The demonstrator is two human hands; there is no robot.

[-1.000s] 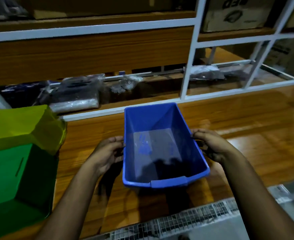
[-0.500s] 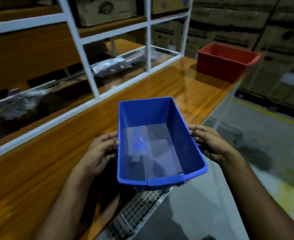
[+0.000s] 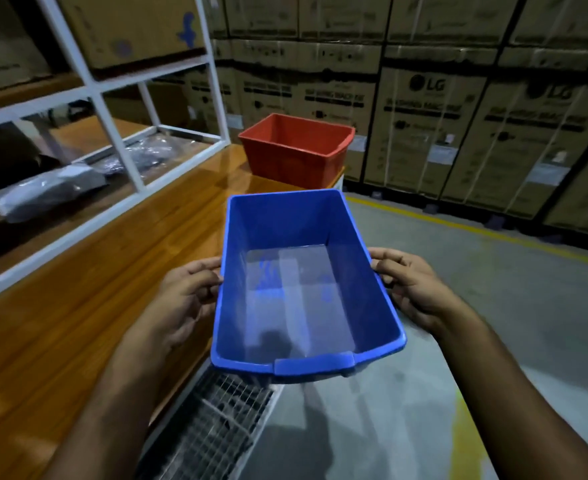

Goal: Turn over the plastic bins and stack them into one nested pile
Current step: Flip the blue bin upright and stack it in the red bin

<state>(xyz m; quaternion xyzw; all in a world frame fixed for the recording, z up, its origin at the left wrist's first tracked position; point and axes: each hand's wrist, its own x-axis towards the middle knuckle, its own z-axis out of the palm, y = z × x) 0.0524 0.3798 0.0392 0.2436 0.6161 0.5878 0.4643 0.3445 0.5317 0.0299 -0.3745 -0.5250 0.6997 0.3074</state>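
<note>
A blue plastic bin (image 3: 303, 292) is held in the air, open side up, past the wooden table's front edge and above the floor. My left hand (image 3: 185, 296) grips its left rim and my right hand (image 3: 413, 289) grips its right rim. A red plastic bin (image 3: 296, 150) stands open side up at the far end of the wooden table (image 3: 78, 306), ahead of the blue bin. The blue bin's inside holds nothing.
A white metal shelf frame (image 3: 126, 143) with wrapped packages (image 3: 46, 192) runs along the table's left side. Stacked cardboard boxes (image 3: 458, 116) form a wall behind. A wire mesh panel (image 3: 213, 424) hangs below the table edge. Grey floor with a yellow line (image 3: 493, 233) lies to the right.
I have turned to the right with the blue bin in both hands. It left the tabletop and now hangs beyond the table edge. The green bin left view and the red bin came closer.
</note>
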